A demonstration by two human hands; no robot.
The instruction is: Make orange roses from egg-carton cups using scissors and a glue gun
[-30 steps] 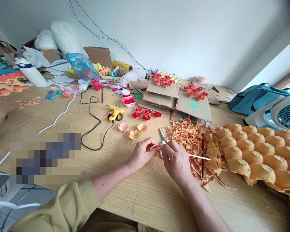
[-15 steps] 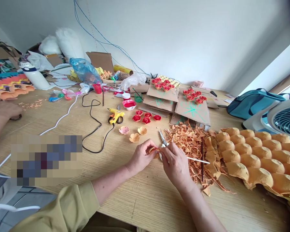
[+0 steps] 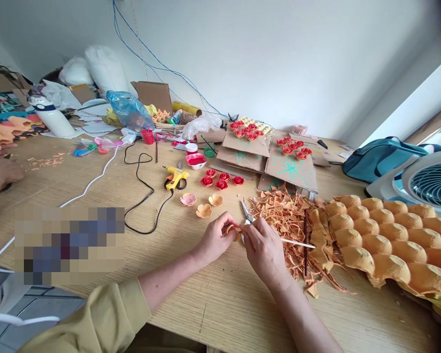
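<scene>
My left hand (image 3: 216, 239) pinches a small orange egg-carton flower cup (image 3: 233, 229) between thumb and fingers. Against the cup's right edge, my right hand (image 3: 266, 252) is closed, with a thin white stick (image 3: 297, 242) jutting out from its right side. Where the stick meets the cup is covered by my fingers. Scissors (image 3: 247, 211) with metal blades lie just behind my right hand, their handles mostly hidden. Beyond my hands are two plain orange cups, one of them a flower cup (image 3: 204, 211), and a pinkish cup (image 3: 188, 199).
Orange scraps (image 3: 286, 215) and egg trays (image 3: 385, 240) spread to the right. A yellow glue gun (image 3: 176, 177) with black cord, red paper roses (image 3: 221, 184), a red paint bowl (image 3: 196, 161) and cardboard sheets (image 3: 290, 169) stand farther back. Another person's hand (image 3: 2, 174) is at left.
My hands stay together at the cup, with only slight finger movement. The view has shifted a little. At left, the other person's hand has moved slightly left.
</scene>
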